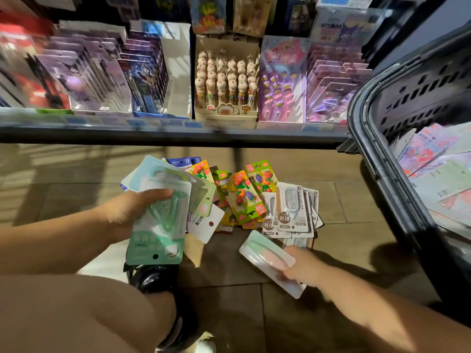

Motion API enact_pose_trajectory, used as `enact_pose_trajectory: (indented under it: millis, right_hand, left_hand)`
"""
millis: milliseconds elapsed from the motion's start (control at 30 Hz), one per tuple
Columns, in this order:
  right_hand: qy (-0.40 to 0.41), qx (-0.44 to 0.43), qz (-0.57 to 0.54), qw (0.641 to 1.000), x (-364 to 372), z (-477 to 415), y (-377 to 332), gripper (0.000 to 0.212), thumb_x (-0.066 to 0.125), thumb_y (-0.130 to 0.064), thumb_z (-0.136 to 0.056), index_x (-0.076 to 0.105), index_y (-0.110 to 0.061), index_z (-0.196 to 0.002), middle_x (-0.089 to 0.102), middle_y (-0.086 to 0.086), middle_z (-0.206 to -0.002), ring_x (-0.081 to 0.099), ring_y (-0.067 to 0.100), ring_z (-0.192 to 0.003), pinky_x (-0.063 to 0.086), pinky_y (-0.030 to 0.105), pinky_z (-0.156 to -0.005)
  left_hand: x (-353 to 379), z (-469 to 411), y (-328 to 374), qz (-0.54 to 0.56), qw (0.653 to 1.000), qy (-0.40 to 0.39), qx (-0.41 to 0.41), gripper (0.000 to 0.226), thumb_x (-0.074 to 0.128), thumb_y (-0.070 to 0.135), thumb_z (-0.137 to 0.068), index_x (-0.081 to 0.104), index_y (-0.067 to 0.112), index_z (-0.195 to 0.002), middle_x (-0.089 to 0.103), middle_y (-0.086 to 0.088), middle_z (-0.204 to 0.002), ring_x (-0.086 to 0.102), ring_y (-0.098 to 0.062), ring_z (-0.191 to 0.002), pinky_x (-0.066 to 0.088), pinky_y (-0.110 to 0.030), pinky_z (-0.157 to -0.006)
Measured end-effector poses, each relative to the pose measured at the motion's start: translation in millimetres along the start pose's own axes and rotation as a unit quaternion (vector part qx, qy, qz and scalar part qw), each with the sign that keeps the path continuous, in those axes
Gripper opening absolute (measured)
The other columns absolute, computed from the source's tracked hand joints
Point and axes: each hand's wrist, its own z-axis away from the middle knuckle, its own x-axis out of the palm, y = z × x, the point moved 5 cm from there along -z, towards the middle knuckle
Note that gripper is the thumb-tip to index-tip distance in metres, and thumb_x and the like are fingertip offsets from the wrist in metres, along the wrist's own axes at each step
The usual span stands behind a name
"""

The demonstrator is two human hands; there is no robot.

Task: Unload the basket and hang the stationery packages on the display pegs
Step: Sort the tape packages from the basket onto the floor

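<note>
My left hand grips a stack of green and white blister packages, held over the floor. Lower right of it, my right hand pinches one long white package with a green and pink item. Between and beyond the hands a pile lies on the floor: fruit-eraser cards and white correction-tape packs. The black basket stands tilted at the right, with pale purple and green packages inside.
A low shelf edge runs across above the floor pile. On it stand boxed pen packs, a carton of figure-topped pens and purple card packs. My knee and dark shoe fill the lower left.
</note>
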Motion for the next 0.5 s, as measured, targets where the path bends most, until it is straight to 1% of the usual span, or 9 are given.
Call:
enact_pose_trajectory:
  millis: [33, 100, 133, 200, 233, 300, 333, 433, 500]
  right_hand:
    - [-0.001, -0.005, -0.026, 1.0, -0.8, 2.7, -2.1, 0.032, 0.076, -0.022, -0.077, 0.06, -0.023, -0.105, 0.065, -0.001, -0.104, 0.061, 0.016, -0.1, 0.05, 0.025, -0.075]
    - [0.009, -0.02, -0.1, 0.995, -6.8, 8.2, -11.6, 0.037, 0.077, -0.021, -0.08, 0.053, -0.026, -0.108, 0.058, -0.005, -0.107, 0.054, 0.013, -0.104, 0.044, 0.02, -0.071]
    - [0.013, -0.028, -0.153, 0.988, -11.3, 10.4, -18.4, 0.04, 0.078, -0.022, -0.08, 0.052, -0.026, -0.11, 0.057, -0.005, -0.111, 0.054, 0.013, -0.105, 0.045, 0.021, -0.073]
    - [0.013, -0.045, -0.266, 0.963, -22.4, 15.1, -39.1, 0.046, 0.078, -0.021, -0.08, 0.053, -0.025, -0.119, 0.059, -0.003, -0.118, 0.057, 0.016, -0.109, 0.052, 0.029, -0.08]
    - [0.013, -0.051, -0.319, 0.946, -28.8, 16.8, -51.9, 0.047, 0.078, -0.019, -0.081, 0.052, -0.025, -0.121, 0.061, -0.002, -0.12, 0.059, 0.019, -0.109, 0.053, 0.032, -0.081]
    - [0.029, -0.076, -0.402, 0.912, -43.5, 21.0, -78.7, 0.045, 0.075, -0.017, -0.084, 0.054, -0.023, -0.122, 0.065, 0.0, -0.117, 0.063, 0.022, -0.107, 0.054, 0.035, -0.081]
    - [0.037, -0.095, -0.431, 0.897, -50.9, 23.7, -92.6, 0.044, 0.074, -0.016, -0.085, 0.054, -0.022, -0.123, 0.067, 0.001, -0.116, 0.065, 0.022, -0.104, 0.054, 0.035, -0.08]
    - [0.053, -0.145, -0.47, 0.869, -70.1, 31.7, -128.0, 0.043, 0.072, -0.019, -0.086, 0.054, -0.025, -0.124, 0.069, -0.001, -0.115, 0.068, 0.019, -0.1, 0.056, 0.034, -0.076]
    - [0.067, -0.166, -0.485, 0.856, -81.0, 35.2, -145.4, 0.039, 0.071, -0.019, -0.087, 0.055, -0.026, -0.122, 0.069, 0.001, -0.115, 0.069, 0.021, -0.099, 0.058, 0.041, -0.079]
  left_hand:
    - [-0.9, 0.1, 0.2, -0.002, 1.0, -0.001, 0.007, 0.074, 0.099, 0.033, -0.016, 0.078, 0.016, -0.085, 0.075, -0.012, -0.083, 0.073, -0.025, -0.065, 0.058, -0.035, -0.054]
    - [-3.8, -1.0, 0.9, -0.002, 1.0, 0.004, 0.016, 0.075, 0.099, 0.028, -0.018, 0.078, 0.016, -0.088, 0.075, -0.012, -0.084, 0.073, -0.025, -0.065, 0.058, -0.035, -0.054]
    - [-5.0, -2.2, 1.1, -0.005, 1.0, 0.01, 0.014, 0.071, 0.097, 0.023, -0.027, 0.076, 0.014, -0.095, 0.075, -0.012, -0.084, 0.073, -0.025, -0.065, 0.058, -0.035, -0.054]
    - [-10.7, -4.8, 0.1, -0.009, 1.0, 0.026, 0.008, 0.065, 0.088, 0.018, -0.048, 0.069, 0.011, -0.109, 0.075, -0.014, -0.088, 0.073, -0.026, -0.067, 0.059, -0.035, -0.057]
    - [-13.2, -6.2, 0.0, -0.009, 0.999, 0.03, 0.009, 0.069, 0.09, 0.021, -0.047, 0.067, 0.011, -0.111, 0.075, -0.015, -0.092, 0.072, -0.027, -0.07, 0.059, -0.037, -0.06]
    - [-16.8, -8.9, 0.7, -0.007, 0.999, 0.034, 0.005, 0.09, 0.098, 0.031, -0.03, 0.068, 0.01, -0.112, 0.072, -0.018, -0.101, 0.071, -0.031, -0.077, 0.06, -0.042, -0.071]
    - [-16.3, -8.8, 2.9, -0.004, 0.999, 0.032, 0.004, 0.094, 0.099, 0.033, -0.026, 0.069, 0.009, -0.112, 0.071, -0.02, -0.104, 0.071, -0.032, -0.08, 0.059, -0.043, -0.076]
    - [-14.2, -10.5, 9.9, -0.007, 1.0, 0.011, 0.015, 0.085, 0.098, 0.035, -0.029, 0.072, 0.01, -0.106, 0.072, -0.019, -0.102, 0.071, -0.032, -0.082, 0.057, -0.044, -0.079]
    - [-9.6, -9.9, 11.1, -0.011, 1.0, 0.006, 0.017, 0.082, 0.096, 0.032, -0.035, 0.071, 0.008, -0.109, 0.072, -0.02, -0.103, 0.07, -0.032, -0.083, 0.056, -0.046, -0.082]
